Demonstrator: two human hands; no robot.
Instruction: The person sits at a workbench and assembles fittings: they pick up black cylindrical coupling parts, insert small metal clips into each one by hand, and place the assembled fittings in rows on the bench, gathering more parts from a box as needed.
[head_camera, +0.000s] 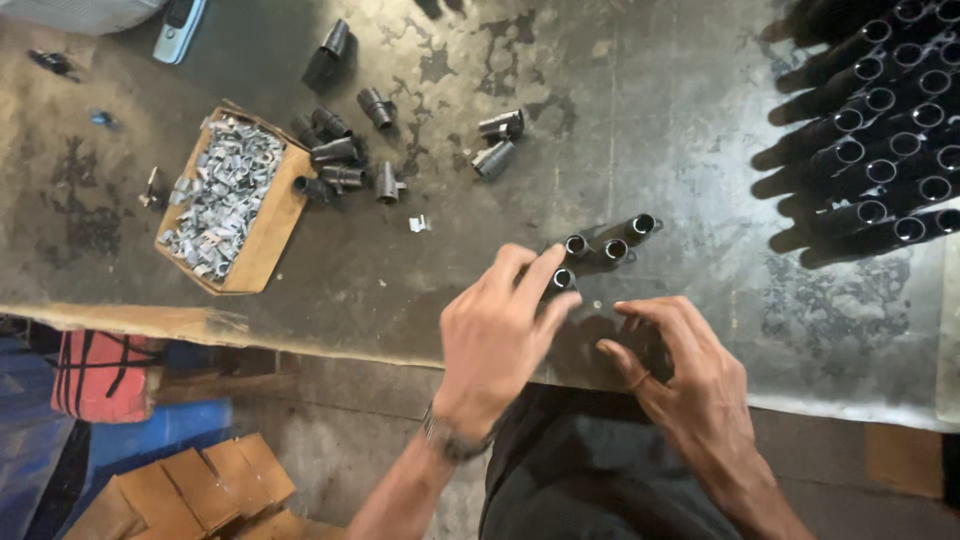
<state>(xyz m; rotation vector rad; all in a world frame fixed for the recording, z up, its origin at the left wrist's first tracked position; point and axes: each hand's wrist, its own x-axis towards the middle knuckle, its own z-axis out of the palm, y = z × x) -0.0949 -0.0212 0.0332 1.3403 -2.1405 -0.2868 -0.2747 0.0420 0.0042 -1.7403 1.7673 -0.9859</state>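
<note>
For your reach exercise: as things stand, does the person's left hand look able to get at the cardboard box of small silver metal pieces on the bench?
Probably yes. The left hand rests on the short dark tubes, and the cardboard box lies farther to its left on the same bench, with only bare surface between them. It would need an arm stretch.

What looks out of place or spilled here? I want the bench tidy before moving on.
One small silver clip lies alone on the metal table, apart from the cardboard box of silver clips. Short black tube fittings lie scattered at all angles beside the box, unlike the neat tube stack at right.
</note>
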